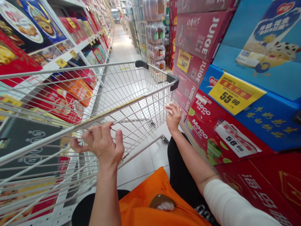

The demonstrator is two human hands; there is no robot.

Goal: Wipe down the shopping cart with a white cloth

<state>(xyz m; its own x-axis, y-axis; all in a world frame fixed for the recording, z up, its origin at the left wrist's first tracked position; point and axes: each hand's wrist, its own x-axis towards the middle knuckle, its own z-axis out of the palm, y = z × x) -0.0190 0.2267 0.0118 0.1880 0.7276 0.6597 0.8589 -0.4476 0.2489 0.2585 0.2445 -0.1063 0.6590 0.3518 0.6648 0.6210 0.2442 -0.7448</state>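
One wire shopping cart (131,94) occupies the aisle centre; no goods are visible inside its basket. Stacked cartons of Meco drink (207,125) and JUICE boxes (199,34) stand to the right, touching or just beside the cart's right wall. Shelving with red gift boxes (58,100) runs along the left. The floor ahead (122,47) is open down the aisle. The left hand (100,142) is closed over the cart's near rim, fingers hooked over the wire. The right hand (173,116) grips the cart's right side, arm extended, wrist bent upward.
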